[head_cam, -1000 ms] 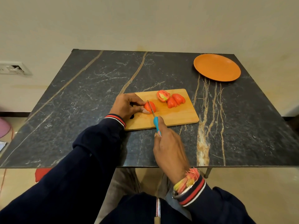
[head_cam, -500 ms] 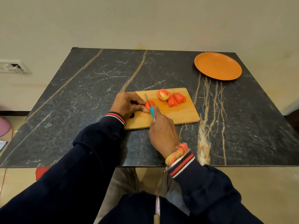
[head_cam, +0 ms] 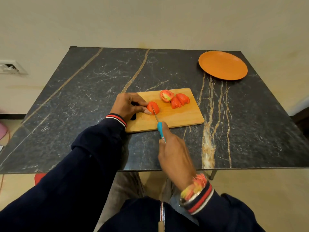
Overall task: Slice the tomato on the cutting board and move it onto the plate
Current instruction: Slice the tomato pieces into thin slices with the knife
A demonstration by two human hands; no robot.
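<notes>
A wooden cutting board (head_cam: 177,117) lies on the dark marble table. My left hand (head_cam: 127,104) pinches a red tomato piece (head_cam: 154,107) on the board's left part. My right hand (head_cam: 175,156) grips the blue handle of a small knife (head_cam: 160,129), whose thin blade lies across that tomato piece. Cut tomato pieces (head_cam: 175,98) sit at the board's far right, one with its seeded face up. An orange plate (head_cam: 223,65) with nothing on it stands at the table's far right corner.
The marble table (head_cam: 83,97) stretches bare to the left and behind the board; its near edge runs just under my right wrist. A wall socket (head_cam: 8,67) sits on the left wall. A table leg (head_cam: 213,174) shows below the edge at right.
My right hand has drawn the knife back toward me, off the board's near edge, after pushing forward half a second ago. My left hand keeps hold of the tomato piece.
</notes>
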